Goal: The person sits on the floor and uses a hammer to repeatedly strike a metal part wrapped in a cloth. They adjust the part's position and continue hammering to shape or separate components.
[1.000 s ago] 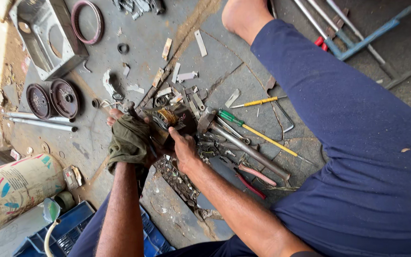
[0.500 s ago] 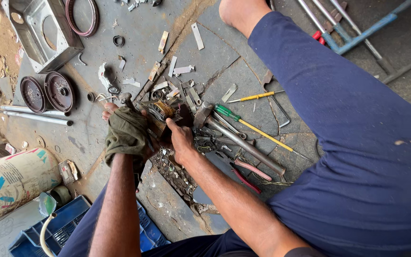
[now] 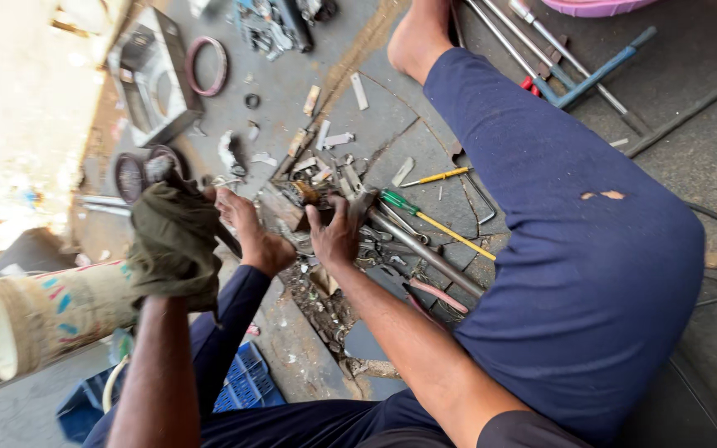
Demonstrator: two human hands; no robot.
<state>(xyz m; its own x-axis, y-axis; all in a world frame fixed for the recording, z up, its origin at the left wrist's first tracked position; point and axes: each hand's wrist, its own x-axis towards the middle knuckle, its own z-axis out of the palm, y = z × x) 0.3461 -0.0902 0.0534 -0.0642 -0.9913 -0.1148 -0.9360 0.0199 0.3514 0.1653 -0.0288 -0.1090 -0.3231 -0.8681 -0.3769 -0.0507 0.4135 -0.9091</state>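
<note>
Lifted up and away toward the left of the frame since the earlier frame, the left hand (image 3: pixel 178 241), wrapped in an olive-green cloth (image 3: pixel 168 257) and clenched round something dark at its top, too blurred to name; half a second earlier, down beside the right hand on the work. Kept low at centre frame, the right hand (image 3: pixel 335 236), fingers curled and grasping a rusty brown metal part (image 3: pixel 302 199) lying among greasy scrap on the cracked grey concrete floor (image 3: pixel 392 124). Braced just left of that part, a bare foot (image 3: pixel 246 228), toes near the metal. Laid just right of the grasped part, a long steel bar (image 3: pixel 425 253), and beside it a green-handled screwdriver with a yellow shaft (image 3: pixel 433 220). Stretched across the right half of the frame, a leg in dark blue trousers (image 3: pixel 574 249). Seen at lower left, a worn cardboard tube with coloured marks (image 3: pixel 51 311); at upper left, a grey metal housing with a round opening (image 3: pixel 151 79) and a reddish rubber ring (image 3: pixel 207 65) just beside it. Spread along the upper right, several long metal rods and a blue-handled tool (image 3: pixel 591 79).
</note>
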